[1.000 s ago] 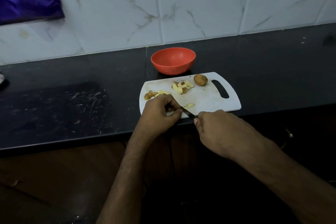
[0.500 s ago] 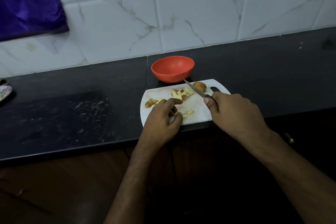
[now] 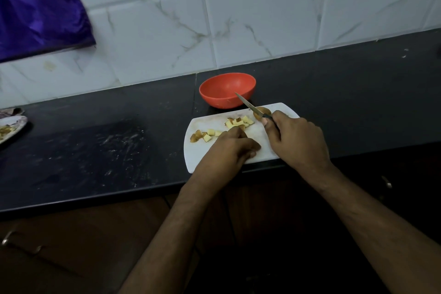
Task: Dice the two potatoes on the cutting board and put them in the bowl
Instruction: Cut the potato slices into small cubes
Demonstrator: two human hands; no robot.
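Now hands low over board.

You've got a white cutting board lying flat under both hands, with pale yellow, brown-skinned potato dice in a cluster just beyond your left hand and a second short row off to that hand's left. The whole brown potato sits at the board's far edge, right beside your right hand and partly behind the knife it grips. The orange-red bowl stands upright on the counter just past the board, beyond the knife tip, nothing visible in it.
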